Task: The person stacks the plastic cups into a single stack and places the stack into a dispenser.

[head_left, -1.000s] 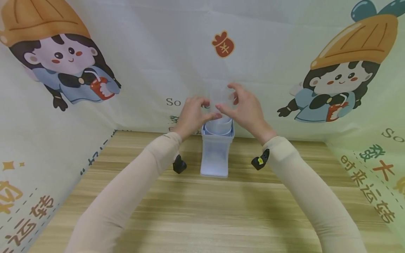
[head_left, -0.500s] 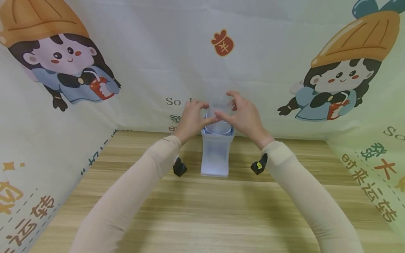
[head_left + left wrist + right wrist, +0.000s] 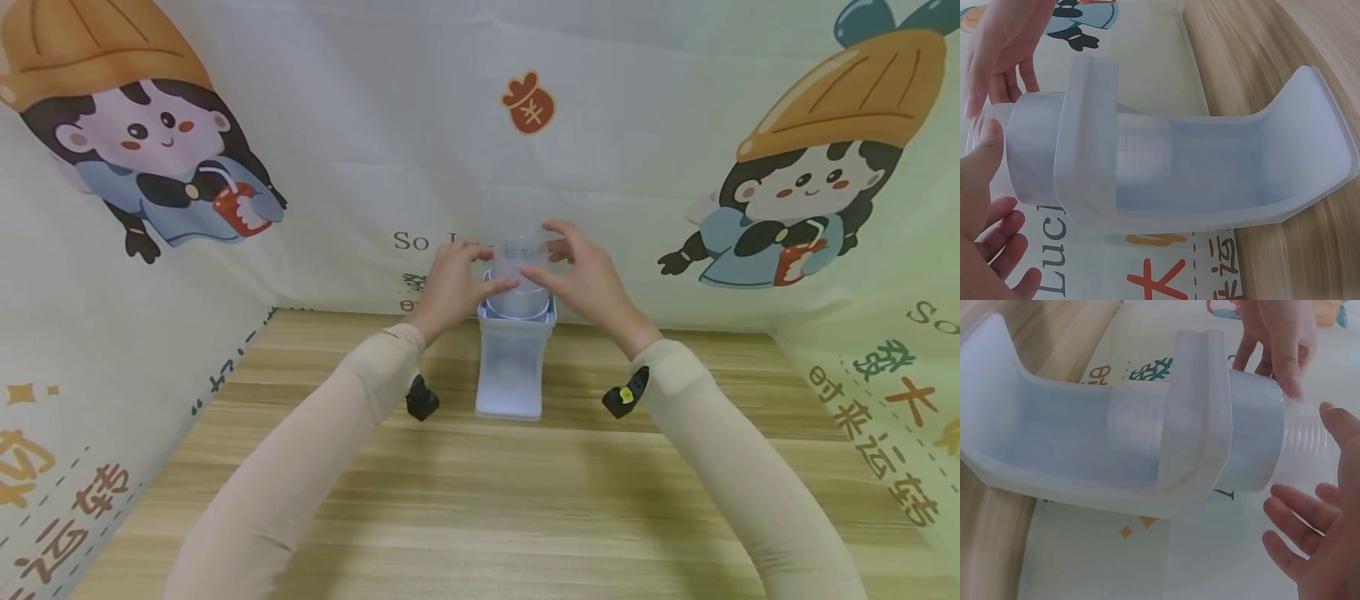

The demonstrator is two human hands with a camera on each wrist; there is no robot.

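A white plastic cup holder (image 3: 510, 379) stands upright at the back of the table in the head view. A stack of clear plastic cups (image 3: 519, 248) sits in its round collar (image 3: 1257, 428). The stack's lower end shows below the square rim in both wrist views. My left hand (image 3: 452, 279) is at the stack's left side, thumb by the cups and the other fingers loosely spread. My right hand (image 3: 588, 271) is on the other side, its fingers spread around the stack. In the right wrist view they look apart from the cups.
The holder stands on a wood-grain table (image 3: 495, 500). Right behind it rises a pale printed cloth (image 3: 360, 108) with cartoon figures and lettering, which also lines both sides. A black wrist camera (image 3: 422, 398) hangs at the left cuff, another (image 3: 626, 393) at the right.
The cup stack has sunk lower into the holder's collar. Both hands have come down with it, and the right hand has then shifted slightly right, its fingers loosening.
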